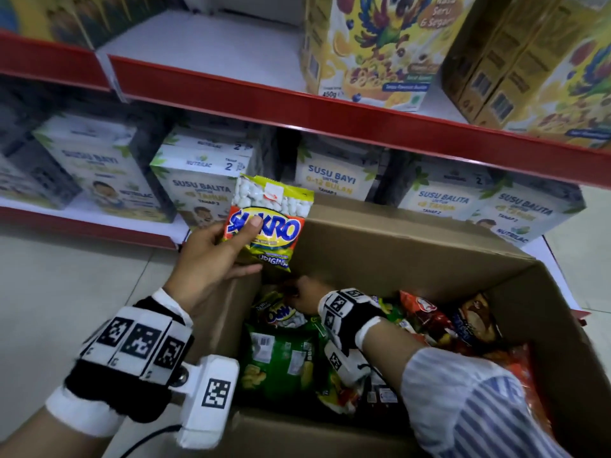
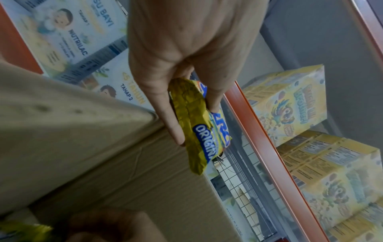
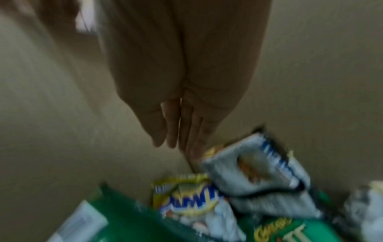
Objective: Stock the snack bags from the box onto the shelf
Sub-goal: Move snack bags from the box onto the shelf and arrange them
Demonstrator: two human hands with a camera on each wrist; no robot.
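Note:
My left hand (image 1: 241, 251) pinches a yellow-green Sukro snack bag (image 1: 269, 219), thumb on the front and fingers behind, holding it upright above the far left corner of the cardboard box (image 1: 413, 246). The left wrist view shows the same left hand (image 2: 196, 124) on the Sukro bag (image 2: 199, 147). My right hand (image 1: 305, 295) is down inside the box over the snack bags; in the blurred right wrist view its fingers (image 3: 172, 127) are straight and hold nothing. Just below them lies another Sukro bag (image 3: 186, 201). The red-edged upper shelf (image 1: 297, 107) has a bare white stretch (image 1: 205, 51).
The box holds several bags: a big green one (image 1: 281, 361) and red ones (image 1: 426, 319). Cereal boxes (image 1: 380, 44) stand on the upper shelf's right half. Milk powder boxes (image 1: 201, 183) fill the lower shelf behind the box. Tiled floor (image 1: 82, 276) lies at the left.

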